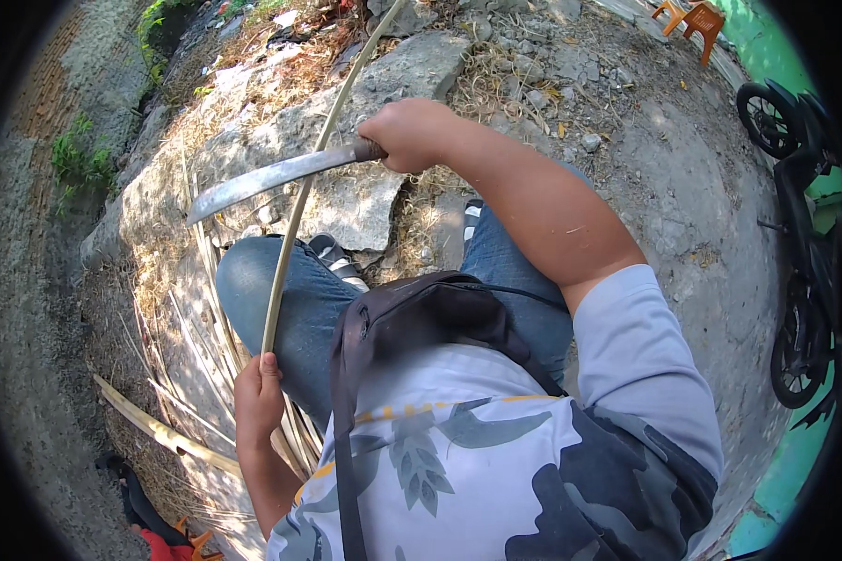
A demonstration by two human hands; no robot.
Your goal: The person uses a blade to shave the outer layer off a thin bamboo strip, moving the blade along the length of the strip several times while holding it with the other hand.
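In my right hand (410, 136) is a machete, gripped by its dark handle, with the long, slightly curved blade (262, 182) pointing left. The blade crosses a long pale strip, seemingly split bamboo (290, 238); whether they touch I cannot tell. My left hand (260, 388) is closed around the strip's lower part, beside my left knee. From there the strip slants up and away past the blade to the far edge of the view. More pale strips (213, 341) lie on the ground to the left of my left leg.
A broken concrete slab (360, 210) lies ahead of my feet, with rubble and dry shavings around it. A wider pale piece (164, 435) rests at the left. Motorbike (795, 206) at right, orange plastic chairs (697, 23) far right. Another person (140, 510) is at the lower left.
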